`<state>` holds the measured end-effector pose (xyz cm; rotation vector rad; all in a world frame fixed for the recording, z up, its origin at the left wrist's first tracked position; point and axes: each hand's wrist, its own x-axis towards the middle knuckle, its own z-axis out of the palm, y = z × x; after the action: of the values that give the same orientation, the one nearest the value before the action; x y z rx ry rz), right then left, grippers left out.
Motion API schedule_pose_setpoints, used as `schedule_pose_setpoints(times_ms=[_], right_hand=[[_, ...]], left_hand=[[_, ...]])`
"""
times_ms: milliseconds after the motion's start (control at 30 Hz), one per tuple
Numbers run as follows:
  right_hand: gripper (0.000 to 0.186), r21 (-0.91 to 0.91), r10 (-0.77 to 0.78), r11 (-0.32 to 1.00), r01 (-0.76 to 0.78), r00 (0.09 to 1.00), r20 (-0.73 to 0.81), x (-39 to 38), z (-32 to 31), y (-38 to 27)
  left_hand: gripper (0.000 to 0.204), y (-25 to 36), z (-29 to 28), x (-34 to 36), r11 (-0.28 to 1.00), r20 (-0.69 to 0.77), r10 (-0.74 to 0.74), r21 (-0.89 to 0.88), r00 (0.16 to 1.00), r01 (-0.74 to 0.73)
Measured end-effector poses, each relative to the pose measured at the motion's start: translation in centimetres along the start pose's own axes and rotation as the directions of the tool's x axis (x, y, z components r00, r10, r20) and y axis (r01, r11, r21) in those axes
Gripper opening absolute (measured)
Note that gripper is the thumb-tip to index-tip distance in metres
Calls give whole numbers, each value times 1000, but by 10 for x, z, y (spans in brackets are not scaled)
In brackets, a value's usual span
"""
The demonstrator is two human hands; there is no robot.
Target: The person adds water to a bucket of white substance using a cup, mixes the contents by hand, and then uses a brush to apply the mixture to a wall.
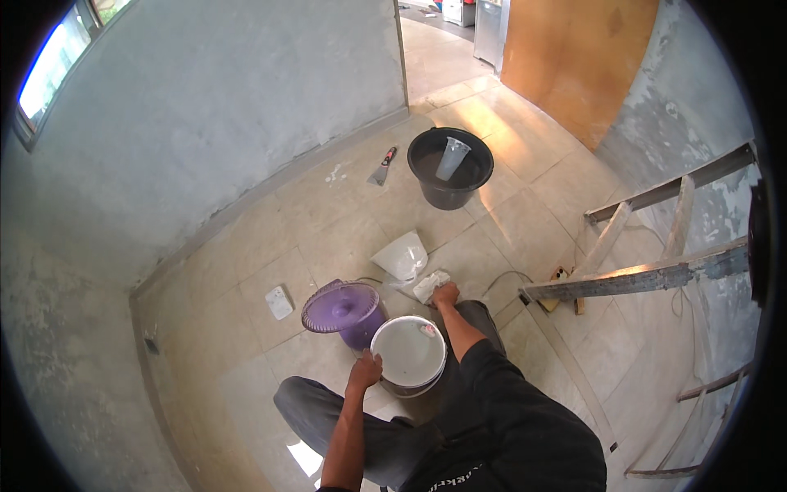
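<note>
Near my knees stands a white-rimmed bucket (408, 353) with a pale grey surface inside its rim. My left hand (366, 369) has its fingers closed on the left side of that rim. Just beyond the bucket's right side, my right hand (444, 293) is closed on a crumpled white cloth-like item (428, 283) at floor level. A purple container with a wide lid (343, 305) stands left of the bucket, and a translucent plastic bag (402, 256) lies behind them.
Farther forward are a black tub (449, 193) holding a clear cup (453, 154), and a scraper (382, 168). A small white rectangle (279, 302) lies at left. A ladder (639, 277) with cables beneath leans along the right. Walls enclose the floor, with a doorway (443, 49) at the back.
</note>
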<state>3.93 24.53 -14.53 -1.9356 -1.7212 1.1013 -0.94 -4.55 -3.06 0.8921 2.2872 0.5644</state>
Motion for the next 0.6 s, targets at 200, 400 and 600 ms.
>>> schedule_pose_setpoints(times_ms=[200,400,600], right_hand=[[18,170,-200,964,204,979,-42,0,-5,13],[16,285,-514,797,533,845,-147,-41,-29,14],[26,560,-516,601,570,812,-273,-23,-76,13]], left_hand=[[39,3,4,6,995,-2,-64,-74,998,64],[39,2,-9,15,980,98,-147,-117,984,158],[41,7,-3,35,999,101,-44,-26,994,46]])
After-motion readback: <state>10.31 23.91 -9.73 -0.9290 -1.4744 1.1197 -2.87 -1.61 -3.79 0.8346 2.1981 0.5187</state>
